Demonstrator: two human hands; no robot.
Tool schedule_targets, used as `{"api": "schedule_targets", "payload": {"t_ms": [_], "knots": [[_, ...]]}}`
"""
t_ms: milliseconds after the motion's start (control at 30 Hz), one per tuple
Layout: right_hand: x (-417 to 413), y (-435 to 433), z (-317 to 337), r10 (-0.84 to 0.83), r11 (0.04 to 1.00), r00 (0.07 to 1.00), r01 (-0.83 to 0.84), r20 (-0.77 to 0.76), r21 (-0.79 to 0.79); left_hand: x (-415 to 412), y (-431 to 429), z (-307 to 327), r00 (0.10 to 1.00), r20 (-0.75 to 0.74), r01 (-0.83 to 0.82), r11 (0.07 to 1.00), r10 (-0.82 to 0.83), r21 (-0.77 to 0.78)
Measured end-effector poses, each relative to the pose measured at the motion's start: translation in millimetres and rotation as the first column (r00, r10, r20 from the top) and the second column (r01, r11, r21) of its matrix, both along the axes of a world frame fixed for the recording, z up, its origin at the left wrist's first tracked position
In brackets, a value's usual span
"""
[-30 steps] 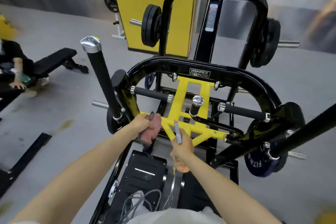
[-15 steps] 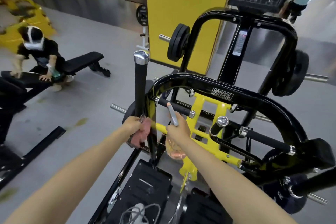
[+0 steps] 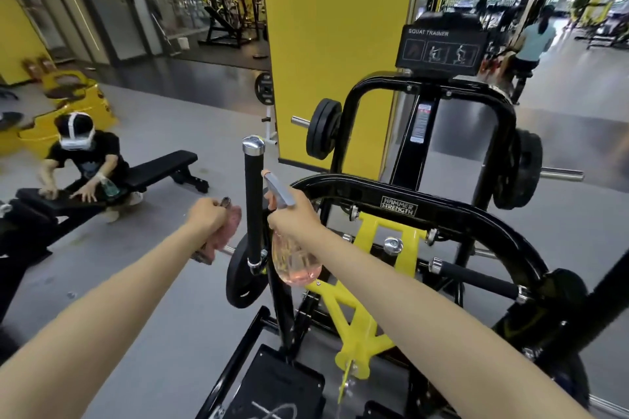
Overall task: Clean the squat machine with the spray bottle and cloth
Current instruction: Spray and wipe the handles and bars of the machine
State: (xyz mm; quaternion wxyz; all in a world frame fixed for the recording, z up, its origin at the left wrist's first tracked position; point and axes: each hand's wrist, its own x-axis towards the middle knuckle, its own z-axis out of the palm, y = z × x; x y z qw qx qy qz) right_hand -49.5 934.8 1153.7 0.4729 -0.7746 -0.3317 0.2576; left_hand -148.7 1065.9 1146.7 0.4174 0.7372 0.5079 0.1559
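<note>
While the right grip (image 3: 292, 218) curls round the neck of the bottle (image 3: 295, 265), the bottle hangs upright beneath it, its clear pinkish belly just right of the black post (image 3: 253, 201) and in front of the yellow linkage (image 3: 357, 313). Its grey nozzle (image 3: 276, 188) rises above the knuckles and points up and left, its tip just beside the post's upper half; whether the two touch cannot be told. The left grip (image 3: 204, 216) is closed round a bunched pink cloth (image 3: 224, 235), which droops from the fist just left of the post, apart from it. So the post stands between the two grips, upright, topped by a chrome cap (image 3: 253, 145).

Right of the bottle the black frame (image 3: 442, 211) of the squat machine arches across. A weight plate (image 3: 238, 275) sits at the post's foot, and a black footplate (image 3: 279, 388) lies lower, near the bottom edge. Above the frame a sign (image 3: 442, 48) reads SQUAT TRAINER, with a yellow pillar (image 3: 333, 44) behind.

Left of the cloth, grey floor (image 3: 153, 282) lies open as far as a black bench (image 3: 160, 168), well apart, where a crouching person (image 3: 85, 153) in a white headset presses both hands on a pad. To the right, frame and handles crowd close round the right forearm.
</note>
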Motion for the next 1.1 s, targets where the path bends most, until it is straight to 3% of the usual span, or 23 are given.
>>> {"api": "schedule_targets", "payload": {"t_ms": [467,667,1100], "knots": [[-22,21,-18,-0.151,0.988,0.987,0.148,-0.057,-0.053,-19,34,-15,0.994,-0.009,0.107,0.994,-0.107,0.001],[-33,28,-44,-0.226,0.966,0.973,0.218,-0.045,-0.14,-21,44,-37,0.989,-0.031,0.143,0.989,-0.144,-0.038],[-56,54,-121,-0.232,0.909,0.968,0.182,-0.093,-0.374,-16,77,-95,0.973,-0.042,0.216,0.958,-0.227,-0.191]]}}
